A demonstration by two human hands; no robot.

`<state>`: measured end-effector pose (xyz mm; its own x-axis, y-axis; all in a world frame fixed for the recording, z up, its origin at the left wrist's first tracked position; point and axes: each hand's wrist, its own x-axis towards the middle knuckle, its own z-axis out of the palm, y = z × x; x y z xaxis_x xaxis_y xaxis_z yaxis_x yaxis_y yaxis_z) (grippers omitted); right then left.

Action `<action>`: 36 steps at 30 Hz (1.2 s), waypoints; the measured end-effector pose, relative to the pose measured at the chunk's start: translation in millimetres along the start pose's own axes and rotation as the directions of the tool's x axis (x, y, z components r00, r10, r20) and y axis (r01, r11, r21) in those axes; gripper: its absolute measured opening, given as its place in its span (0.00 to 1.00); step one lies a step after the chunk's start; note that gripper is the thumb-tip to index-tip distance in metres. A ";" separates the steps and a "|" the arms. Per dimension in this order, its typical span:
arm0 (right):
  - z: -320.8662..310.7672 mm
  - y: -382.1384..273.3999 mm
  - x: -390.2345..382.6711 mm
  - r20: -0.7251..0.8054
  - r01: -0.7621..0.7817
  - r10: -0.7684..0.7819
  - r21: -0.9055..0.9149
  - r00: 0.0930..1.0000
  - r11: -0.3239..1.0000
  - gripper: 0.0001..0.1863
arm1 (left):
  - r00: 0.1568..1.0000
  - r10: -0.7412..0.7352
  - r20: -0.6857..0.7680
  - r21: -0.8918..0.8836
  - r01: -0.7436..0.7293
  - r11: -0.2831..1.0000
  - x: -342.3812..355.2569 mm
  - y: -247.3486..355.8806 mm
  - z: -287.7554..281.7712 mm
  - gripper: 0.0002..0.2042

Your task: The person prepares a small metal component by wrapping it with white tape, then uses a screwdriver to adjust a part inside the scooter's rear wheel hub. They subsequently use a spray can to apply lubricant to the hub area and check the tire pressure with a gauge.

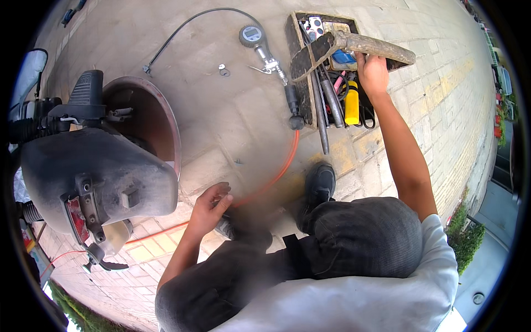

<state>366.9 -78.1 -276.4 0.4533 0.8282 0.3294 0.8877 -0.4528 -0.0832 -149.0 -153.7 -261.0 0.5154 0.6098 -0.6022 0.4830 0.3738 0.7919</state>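
My right hand (pixel 374 76) reaches into the open toolbox (pixel 299 97), just under its worn wooden handle (pixel 381 46). Its fingers are curled; the handle hides their tips, and whatever they hold does not show. A blue item (pixel 343 57) lies beside the thumb. Below that hand are a yellow cylinder-shaped thing (pixel 352 105), dark metal bars (pixel 332 102) and black cord (pixel 367 115). Over the pavement, near my left knee, my left hand (pixel 210 207) is empty, with its fingers loosely bent and the thumb apart.
A digital tyre inflator gauge (pixel 252 35) lies left of the toolbox, with a black hose (pixel 191 21) and an orange air hose (pixel 287 160). A small ring-like piece (pixel 223 70) rests on the paving. At left, a dark mudguard (pixel 105 171) stands close to a round reddish-brown basin (pixel 171 122).
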 end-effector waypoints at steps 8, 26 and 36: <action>-169.3 -162.5 -4.5 0.671 -0.042 -0.710 0.733 0.213 0.679 0.17 | 0.902 -0.197 -0.383 -0.327 0.067 0.943 -57.8 -35.4 -31.5 0.10; 162.4 -440.8 39.5 0.238 0.501 -0.734 0.595 0.636 0.628 0.14 | 0.751 -0.347 -0.561 -0.449 0.075 0.890 -129.5 5.9 -25.7 0.14; 185.2 -464.9 14.1 0.182 0.490 -0.658 0.531 0.731 0.691 0.08 | 0.606 -0.451 -0.655 -0.524 0.065 0.849 -142.5 2.4 -9.0 0.15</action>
<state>-24.6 205.2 -407.2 -0.2381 0.9633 0.1242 0.8786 0.2681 -0.3953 -227.6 -233.4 -172.4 -0.3689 0.6591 -0.6553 0.0731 0.7234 0.6865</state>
